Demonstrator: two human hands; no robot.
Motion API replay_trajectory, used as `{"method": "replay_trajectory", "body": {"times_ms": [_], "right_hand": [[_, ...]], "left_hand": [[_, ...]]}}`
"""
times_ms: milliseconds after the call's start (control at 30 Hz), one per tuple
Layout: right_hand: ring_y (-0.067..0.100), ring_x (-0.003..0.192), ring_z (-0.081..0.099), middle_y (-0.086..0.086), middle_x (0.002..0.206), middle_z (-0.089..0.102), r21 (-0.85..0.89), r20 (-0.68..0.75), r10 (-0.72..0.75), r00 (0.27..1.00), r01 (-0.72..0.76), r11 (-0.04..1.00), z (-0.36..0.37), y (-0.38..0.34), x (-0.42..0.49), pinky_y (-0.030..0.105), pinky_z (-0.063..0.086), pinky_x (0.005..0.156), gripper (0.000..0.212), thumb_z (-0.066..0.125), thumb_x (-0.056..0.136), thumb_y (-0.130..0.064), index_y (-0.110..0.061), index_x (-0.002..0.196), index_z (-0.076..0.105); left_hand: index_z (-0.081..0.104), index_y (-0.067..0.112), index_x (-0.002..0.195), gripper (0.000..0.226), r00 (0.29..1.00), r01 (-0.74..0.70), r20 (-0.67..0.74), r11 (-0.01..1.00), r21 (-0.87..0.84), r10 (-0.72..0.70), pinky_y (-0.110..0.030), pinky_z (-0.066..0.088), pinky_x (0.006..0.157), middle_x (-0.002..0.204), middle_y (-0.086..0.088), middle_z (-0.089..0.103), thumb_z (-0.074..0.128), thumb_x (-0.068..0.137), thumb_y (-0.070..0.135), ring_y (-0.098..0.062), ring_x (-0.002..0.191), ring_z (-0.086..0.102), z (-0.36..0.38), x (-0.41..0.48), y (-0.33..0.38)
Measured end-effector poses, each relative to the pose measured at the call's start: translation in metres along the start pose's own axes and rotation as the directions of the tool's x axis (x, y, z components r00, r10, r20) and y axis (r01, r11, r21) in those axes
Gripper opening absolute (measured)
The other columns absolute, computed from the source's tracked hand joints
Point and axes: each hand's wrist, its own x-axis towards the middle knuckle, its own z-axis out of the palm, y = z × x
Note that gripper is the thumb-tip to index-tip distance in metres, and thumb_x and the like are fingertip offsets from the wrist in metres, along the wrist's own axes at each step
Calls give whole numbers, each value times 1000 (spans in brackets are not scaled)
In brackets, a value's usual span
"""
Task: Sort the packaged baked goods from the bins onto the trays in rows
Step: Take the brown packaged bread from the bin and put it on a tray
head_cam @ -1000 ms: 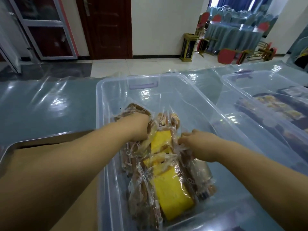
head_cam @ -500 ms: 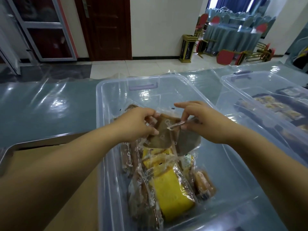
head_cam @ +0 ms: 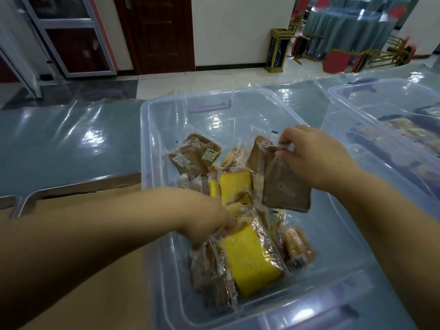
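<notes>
A: Where's the stuff rn?

B: The right hand (head_cam: 316, 160) is up over the bin (head_cam: 152, 129). Its fingers (head_cam: 289, 136) pinch the top edge of a brown cake pack (head_cam: 285, 189), which hangs in the air. The left hand (head_cam: 209, 225) is low in the bin, fingers curled on the wrap of a yellow cake pack (head_cam: 252, 258).

A: What cd go wrong?

B: The wrap looks thin & slippy, so the brown one cd slide out & drop back in. The yellow one sits w/ other packs (head_cam: 195, 158). A pull may drag them up too, or squish the cake. The tray (head_cam: 71, 186) is just left of the bin, so packs cd bump the bin wall.
</notes>
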Motion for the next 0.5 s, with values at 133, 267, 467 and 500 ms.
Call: {"method": "replay_trajectory", "body": {"times_ms": [133,267,467,500], "right_hand": [[18,84,47,-2,95,51,29,26,16,1000,-17,999,1,0,-2,37,48,75,18,53,92,-27,-18,106,58],[19,85,48,1,99,55,41,41,28,999,-30,999,3,1,-3,35,44,73,17,54,91,-26,-18,105,58],[20,86,50,-1,97,56,56,27,17,999,-18,998,3,-2,-5,30,36,67,15,57,89,-26,-18,102,61],[20,87,50,-2,97,57,61,10,21,1000,-21,998,2,-2,-6,30,36,66,16,59,89,-27,-19,102,62]], "left_hand": [[37,23,129,57,999,-42,-3,992,122,43,-28,32,55,97,0,50,69,82,17,-22,86,48,2,8,6],[31,35,139,67,972,-235,81,934,269,221,-36,39,68,123,-3,46,66,84,21,-26,105,50,4,13,14],[48,26,128,41,977,-214,81,933,289,198,-41,46,78,121,-4,50,57,89,19,-26,105,49,6,17,18],[49,26,128,39,983,-185,45,945,271,180,-43,47,81,122,-3,51,55,90,20,-26,105,50,5,14,16]]}}
